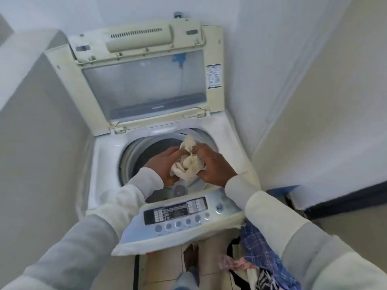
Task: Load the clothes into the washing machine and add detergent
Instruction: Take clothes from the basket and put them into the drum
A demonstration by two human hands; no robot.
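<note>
Evidently early on: the left hand (162,164) and right hand (213,164) both grip a crumpled cream cloth (189,163) over the open drum (149,152) of the white top-loading washing machine (100,164); blue checked clothes (258,245) wait beside it; no detergent shows

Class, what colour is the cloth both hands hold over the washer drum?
Cream, off-white cloth, seen in the head view.

left hand (162,162): curled, gripping cloth (189,164) | right hand (215,164): curled, gripping cloth | both arms stretched forward, sleeved
</note>
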